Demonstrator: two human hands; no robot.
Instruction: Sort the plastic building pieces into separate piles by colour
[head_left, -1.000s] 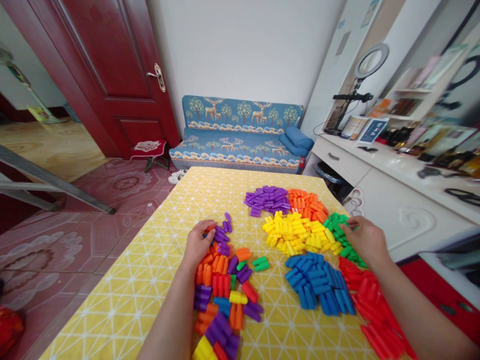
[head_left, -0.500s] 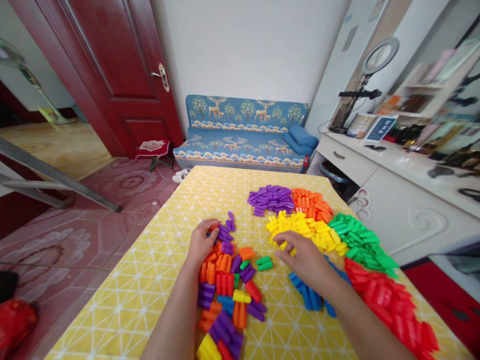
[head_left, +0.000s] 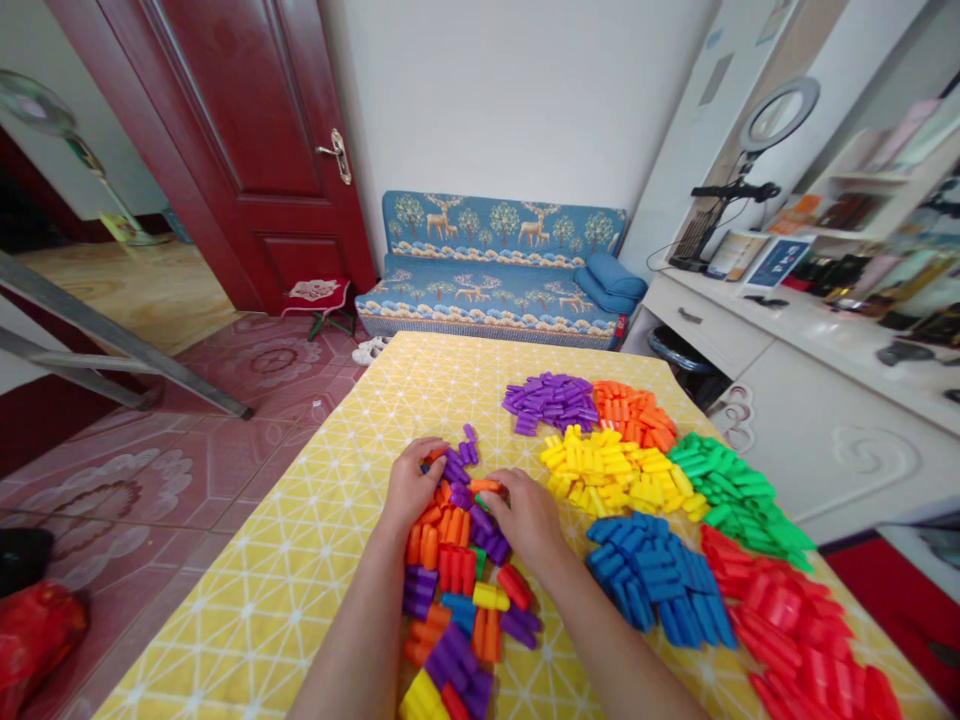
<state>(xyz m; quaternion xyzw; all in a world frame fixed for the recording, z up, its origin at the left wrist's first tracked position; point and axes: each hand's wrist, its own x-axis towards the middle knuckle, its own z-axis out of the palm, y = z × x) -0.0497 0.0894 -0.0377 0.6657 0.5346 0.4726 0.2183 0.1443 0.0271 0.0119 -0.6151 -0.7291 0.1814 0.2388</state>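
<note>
A mixed heap of small coloured plastic blocks (head_left: 459, 580) lies on the yellow patterned tablecloth (head_left: 315, 560) in front of me. My left hand (head_left: 411, 487) rests on the heap's far left edge, fingers curled over an orange and purple block. My right hand (head_left: 527, 517) lies on the heap's right side, fingers bent over the blocks; what they grip is hidden. To the right sit sorted piles: purple (head_left: 550, 398), orange (head_left: 634, 412), yellow (head_left: 611, 472), green (head_left: 735, 495), blue (head_left: 660, 582) and red (head_left: 802, 625).
A white cabinet (head_left: 817, 420) with a ring light (head_left: 776, 115) and clutter stands right of the table. A blue patterned sofa (head_left: 495, 275) is behind it, a dark red door (head_left: 225, 150) at left, a metal ladder rail (head_left: 112, 350) over the tiled floor.
My right hand left the green pile at the right and swung left across the sorted piles onto the mixed heap, covering the green blocks. My left hand stayed in place.
</note>
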